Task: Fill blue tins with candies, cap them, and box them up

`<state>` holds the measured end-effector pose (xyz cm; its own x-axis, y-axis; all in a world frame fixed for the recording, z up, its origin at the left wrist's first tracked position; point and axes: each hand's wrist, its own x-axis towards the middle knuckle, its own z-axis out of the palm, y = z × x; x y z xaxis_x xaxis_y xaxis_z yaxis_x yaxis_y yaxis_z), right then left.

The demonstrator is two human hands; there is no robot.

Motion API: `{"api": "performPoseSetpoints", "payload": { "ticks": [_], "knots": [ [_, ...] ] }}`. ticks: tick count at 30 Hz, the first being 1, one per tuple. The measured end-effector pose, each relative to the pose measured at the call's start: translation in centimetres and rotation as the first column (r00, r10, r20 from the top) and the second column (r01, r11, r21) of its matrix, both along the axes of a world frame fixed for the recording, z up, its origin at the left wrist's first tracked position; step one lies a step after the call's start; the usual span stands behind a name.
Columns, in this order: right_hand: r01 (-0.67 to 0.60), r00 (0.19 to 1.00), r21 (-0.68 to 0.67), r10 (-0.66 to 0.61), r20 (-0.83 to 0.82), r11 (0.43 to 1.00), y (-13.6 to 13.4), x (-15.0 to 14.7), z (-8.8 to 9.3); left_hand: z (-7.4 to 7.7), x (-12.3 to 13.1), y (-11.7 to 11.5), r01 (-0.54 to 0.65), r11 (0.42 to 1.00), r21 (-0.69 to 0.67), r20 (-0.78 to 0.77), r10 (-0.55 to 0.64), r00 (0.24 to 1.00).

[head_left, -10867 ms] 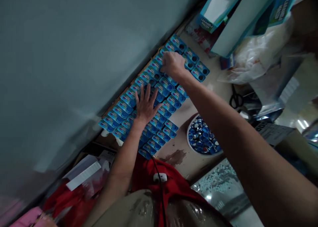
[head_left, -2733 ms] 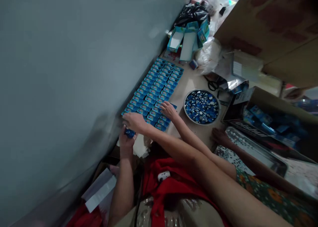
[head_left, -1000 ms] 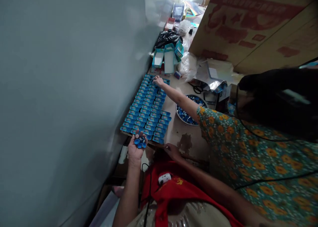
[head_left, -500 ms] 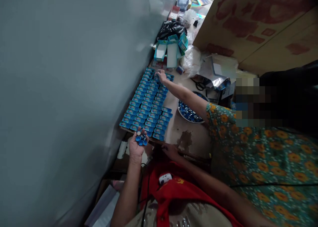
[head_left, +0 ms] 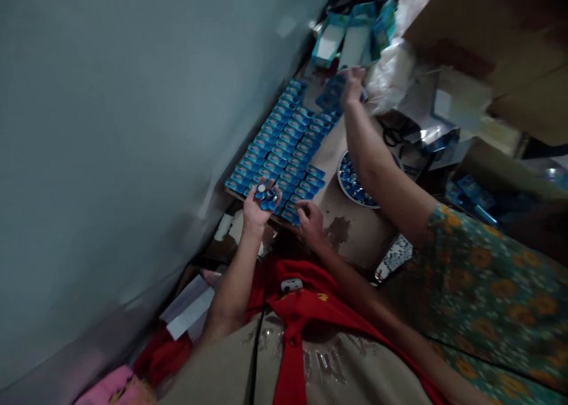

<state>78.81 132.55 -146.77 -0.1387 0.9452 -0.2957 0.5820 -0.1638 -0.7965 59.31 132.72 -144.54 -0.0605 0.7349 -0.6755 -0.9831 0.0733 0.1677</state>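
My left hand is raised palm up at the near end of the table, cupping a small heap of blue bottle caps. My right hand rests with curled fingers on the nearest blue packets of a long grid of blue packets laid along the wall. What its fingers hold, if anything, is hidden. A second person in a floral sleeve reaches over the table; that person's hand lifts some blue packets at the far end.
A round white bowl of blue caps stands right of the grid, partly behind the other person's arm. Open blue-and-white cartons, a plastic bag, scissors and cardboard boxes crowd the far right. The grey wall runs along the left.
The view has swung closer. My right hand moved up from the table edge onto the nearest packets. The other person's hand has lifted off the grid toward the far cartons.
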Motion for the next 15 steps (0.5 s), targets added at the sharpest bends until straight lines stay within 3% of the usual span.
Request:
{"api": "performPoseSetpoints", "payload": {
  "ticks": [3,5,8,11,13,15],
  "knots": [
    [-0.114,0.993,0.170,0.116,-0.001,0.979,3.1,-2.1,1.7,-1.1,-0.3,1.1,0.064,0.998,-0.007,0.005,-0.064,0.998],
    [-0.257,0.966,0.231,0.242,0.089,0.939,4.9,-3.9,2.7,-1.8,-0.4,1.6,0.109,0.991,-0.076,-0.012,-0.111,0.994],
    [-0.493,0.851,0.199,0.422,0.312,0.847,7.0,-6.8,3.9,-2.6,-0.5,2.0,0.154,0.972,-0.176,-0.038,-0.163,0.986],
    [-0.646,0.709,0.129,0.529,0.465,0.752,8.4,-8.5,4.6,-3.5,-0.8,2.2,0.185,0.962,-0.200,-0.034,-0.196,0.980],
    [-0.668,0.674,0.092,0.548,0.495,0.739,8.7,-8.9,5.0,-4.2,-0.8,2.3,0.206,0.955,-0.213,-0.026,-0.216,0.976],
    [-0.632,0.689,0.057,0.527,0.498,0.773,8.7,-8.8,5.3,-4.9,-0.5,2.4,0.221,0.959,-0.178,-0.032,-0.230,0.973]
  ]
}}
